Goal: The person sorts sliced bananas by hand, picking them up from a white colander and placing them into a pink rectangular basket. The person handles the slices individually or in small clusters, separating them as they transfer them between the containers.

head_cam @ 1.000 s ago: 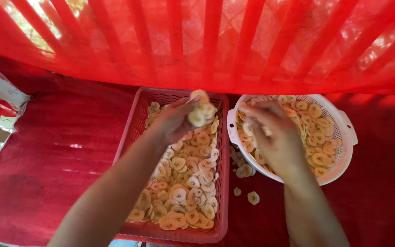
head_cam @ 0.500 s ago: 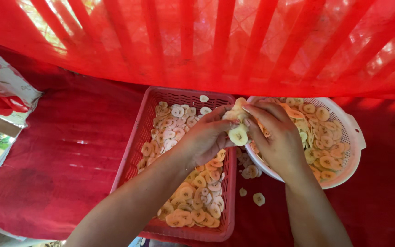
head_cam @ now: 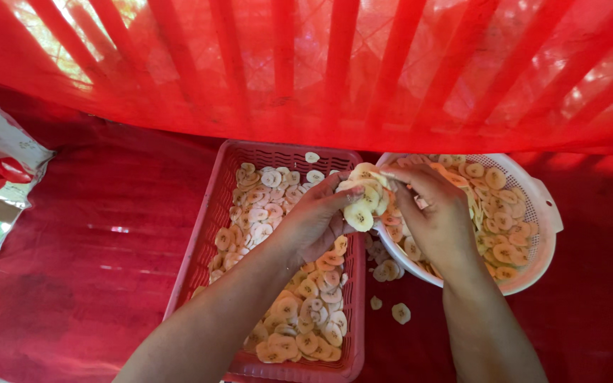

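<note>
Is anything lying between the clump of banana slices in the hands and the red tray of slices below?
Nothing visible does. The left hand and right hand hold the clump of banana slices together at the gap between the red tray and the white colander; only open air separates it from the tray.

Both bare forearms reach forward from the lower edge of the view and draw together at the wrists. The left hand (head_cam: 313, 223) is cupped with its fingers curled, palm turned toward the right. The right hand (head_cam: 434, 213) arches knuckles-up, fingertips bent down and pinched close to the left hand's fingertips.
</note>
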